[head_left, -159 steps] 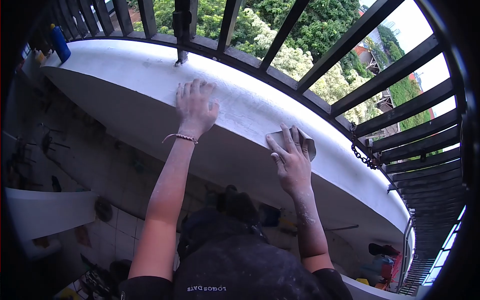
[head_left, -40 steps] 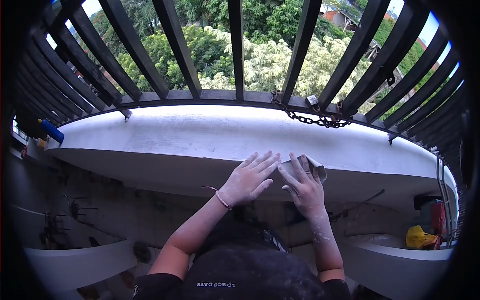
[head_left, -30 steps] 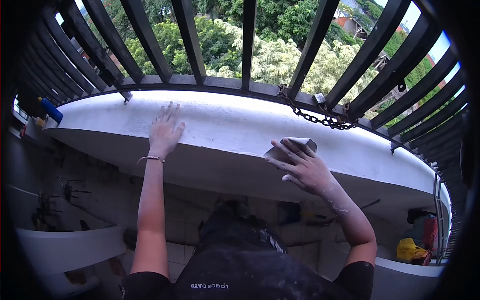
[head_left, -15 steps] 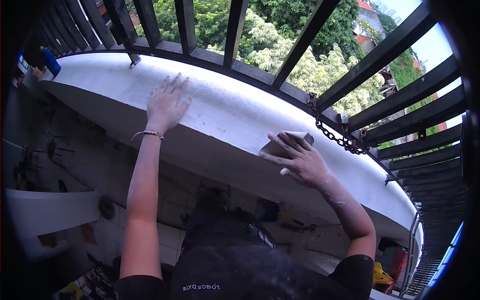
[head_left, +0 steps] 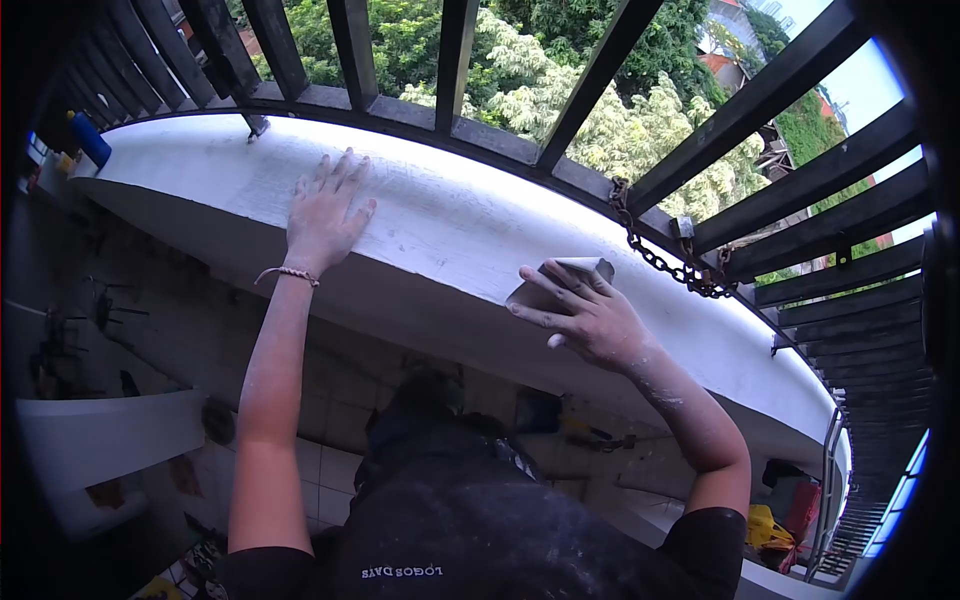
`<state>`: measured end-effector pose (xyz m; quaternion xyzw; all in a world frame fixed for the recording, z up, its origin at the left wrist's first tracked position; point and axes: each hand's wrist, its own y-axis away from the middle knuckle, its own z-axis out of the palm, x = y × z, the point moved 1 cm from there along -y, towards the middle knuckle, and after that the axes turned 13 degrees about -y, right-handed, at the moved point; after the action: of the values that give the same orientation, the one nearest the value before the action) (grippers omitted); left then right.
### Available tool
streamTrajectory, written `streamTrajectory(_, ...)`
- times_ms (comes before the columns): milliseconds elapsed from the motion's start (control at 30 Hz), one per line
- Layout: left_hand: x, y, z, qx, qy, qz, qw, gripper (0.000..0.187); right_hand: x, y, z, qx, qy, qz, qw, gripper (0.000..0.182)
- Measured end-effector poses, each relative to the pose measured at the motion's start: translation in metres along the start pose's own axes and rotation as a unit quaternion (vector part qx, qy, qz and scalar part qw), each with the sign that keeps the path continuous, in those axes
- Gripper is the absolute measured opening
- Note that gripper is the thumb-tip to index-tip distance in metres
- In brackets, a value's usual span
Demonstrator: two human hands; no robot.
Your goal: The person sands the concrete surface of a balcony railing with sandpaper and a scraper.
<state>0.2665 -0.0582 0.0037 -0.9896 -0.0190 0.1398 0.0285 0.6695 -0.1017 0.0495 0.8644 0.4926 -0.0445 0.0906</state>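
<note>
My left hand (head_left: 325,215) lies flat on the white ledge (head_left: 450,225), fingers spread and pointing toward the railing; a braided bracelet circles the wrist. Farther right, my right hand (head_left: 600,325) holds a folded grey sheet of sandpaper (head_left: 533,296) against the ledge near its front edge. The fingers stretch over the sheet, and its folded back edge stands up behind them. Pale dust coats both hands and the right forearm. The underside of the sandpaper is hidden.
Dark metal railing (head_left: 455,60) runs along the ledge's far side, with a rusty chain (head_left: 650,255) and padlock (head_left: 683,228) hanging on it. A blue bottle (head_left: 90,140) stands at the ledge's left end. Below lie a tiled floor and a yellow bag (head_left: 768,528).
The view has shifted slightly. My right hand and the sandpaper have slid a little left along the ledge. My left hand stays flat at about the same spot.
</note>
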Motion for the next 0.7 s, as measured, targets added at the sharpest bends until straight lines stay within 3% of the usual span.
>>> streamTrajectory(67, -0.001, -0.003, 0.009, 0.049, 0.021, 0.069, 0.996, 0.070, 0.000, 0.021, -0.001, -0.032, -0.008, 0.048, 0.998, 0.069)
streamTrajectory(233, 0.050, -0.001, -0.021, 0.073, 0.020, 0.258, 0.963, 0.077, -0.012, -0.035, -0.003, 0.008, -0.028, -0.015, 0.999, 0.067)
streamTrajectory(333, 0.080, 0.007, -0.023, 0.139, 0.085, 0.315, 0.935, 0.071, -0.020, -0.061, 0.005, 0.049, -0.049, -0.064, 0.996, 0.070)
streamTrajectory(433, 0.057, 0.015, -0.018, 0.109, 0.129, 0.303, 0.938, 0.062, -0.019, -0.023, -0.007, -0.010, -0.054, -0.020, 0.998, 0.070)
streamTrajectory(500, 0.047, 0.025, -0.006, 0.210, 0.124, 0.289, 0.926, 0.056, -0.011, 0.016, -0.001, -0.050, -0.009, 0.038, 0.998, 0.069)
streamTrajectory(633, 0.060, 0.029, 0.019, 0.403, 0.121, 0.201, 0.885, 0.055, -0.004, 0.029, 0.019, -0.008, -0.070, 0.057, 0.996, 0.060)
streamTrajectory(700, 0.061, 0.027, 0.020, 0.414, 0.124, 0.182, 0.883, 0.061, -0.011, -0.002, 0.017, 0.015, -0.126, 0.034, 0.991, 0.058)
